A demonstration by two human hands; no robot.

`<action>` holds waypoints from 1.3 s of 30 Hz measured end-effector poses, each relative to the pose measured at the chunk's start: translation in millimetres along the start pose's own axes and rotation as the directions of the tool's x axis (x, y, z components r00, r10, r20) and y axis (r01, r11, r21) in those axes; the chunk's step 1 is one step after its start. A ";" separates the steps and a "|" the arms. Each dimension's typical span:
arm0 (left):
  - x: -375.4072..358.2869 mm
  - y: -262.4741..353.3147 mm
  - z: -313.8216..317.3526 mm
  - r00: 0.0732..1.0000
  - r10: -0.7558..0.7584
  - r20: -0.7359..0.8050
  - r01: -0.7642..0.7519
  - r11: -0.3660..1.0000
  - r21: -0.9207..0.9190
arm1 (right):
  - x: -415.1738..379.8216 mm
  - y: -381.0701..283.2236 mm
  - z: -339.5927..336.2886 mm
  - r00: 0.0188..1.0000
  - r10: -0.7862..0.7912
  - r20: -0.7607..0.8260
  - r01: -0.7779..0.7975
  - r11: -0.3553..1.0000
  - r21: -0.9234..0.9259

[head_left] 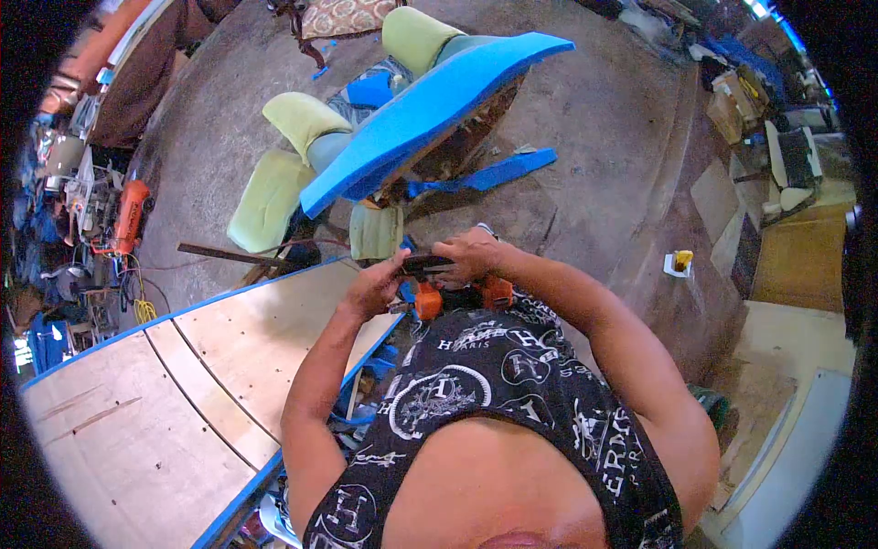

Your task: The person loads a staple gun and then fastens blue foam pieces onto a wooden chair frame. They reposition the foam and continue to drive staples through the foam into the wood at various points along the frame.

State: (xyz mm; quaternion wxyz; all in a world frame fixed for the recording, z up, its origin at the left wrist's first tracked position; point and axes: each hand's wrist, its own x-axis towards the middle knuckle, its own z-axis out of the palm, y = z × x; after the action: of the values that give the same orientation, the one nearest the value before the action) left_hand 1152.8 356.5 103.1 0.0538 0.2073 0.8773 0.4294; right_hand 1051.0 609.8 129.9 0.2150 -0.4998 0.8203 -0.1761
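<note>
Both of my hands meet in front of my chest on a small dark tool (426,265) with orange parts (428,299) below it. My left hand (377,285) pinches the tool's left end. My right hand (468,254) closes over its right end from above. What kind of tool it is stays unclear, since the fingers hide most of it. Just beyond my hands lies a long blue foam sheet (430,108) resting tilted on a frame.
A plywood panel with a blue edge (165,384) spans the lower left. Green cushions (271,197) lie on the concrete floor behind the foam. A blue foam strip (498,170) sits further right. An orange power tool (131,212) and clutter line the left side.
</note>
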 end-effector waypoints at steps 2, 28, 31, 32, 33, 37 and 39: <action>1.7 11.5 -10.2 0.998 -0.038 0.048 0.030 0.986 0.162 | 0.3 -3.8 -1.4 1.000 0.007 0.009 -0.007 1.000 -0.010; 65.2 48.6 -46.9 0.870 -0.326 0.370 0.192 0.915 0.355 | -100.6 -20.0 11.3 0.858 0.491 0.153 -0.426 0.511 0.746; 89.9 64.4 -52.2 0.815 -0.368 0.448 0.201 0.904 0.378 | -96.2 -3.6 48.8 0.817 0.497 0.293 -0.539 0.477 0.695; 93.3 63.4 -47.5 0.832 -0.362 0.422 0.228 0.914 0.334 | -94.6 1.1 56.0 0.825 0.481 0.298 -0.542 0.523 0.658; 103.1 81.5 -48.1 0.782 -0.510 0.359 0.342 0.832 0.437 | -94.1 -2.4 45.5 0.800 0.487 0.349 -0.575 0.458 0.678; 126.7 71.4 -31.0 0.815 -0.462 0.349 0.393 0.884 0.253 | -62.7 27.1 84.7 0.802 0.544 0.247 -0.495 0.374 0.784; 148.4 65.1 -20.6 0.809 -0.465 0.359 0.438 0.885 0.158 | -53.4 38.9 79.5 0.683 0.689 0.241 -0.517 0.225 0.826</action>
State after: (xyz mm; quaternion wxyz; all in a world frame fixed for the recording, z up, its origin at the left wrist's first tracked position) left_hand 1033.0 437.7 178.9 0.3191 0.0751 0.8872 0.3246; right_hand 1085.9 668.8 52.5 0.4065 0.0498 0.7650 -0.4970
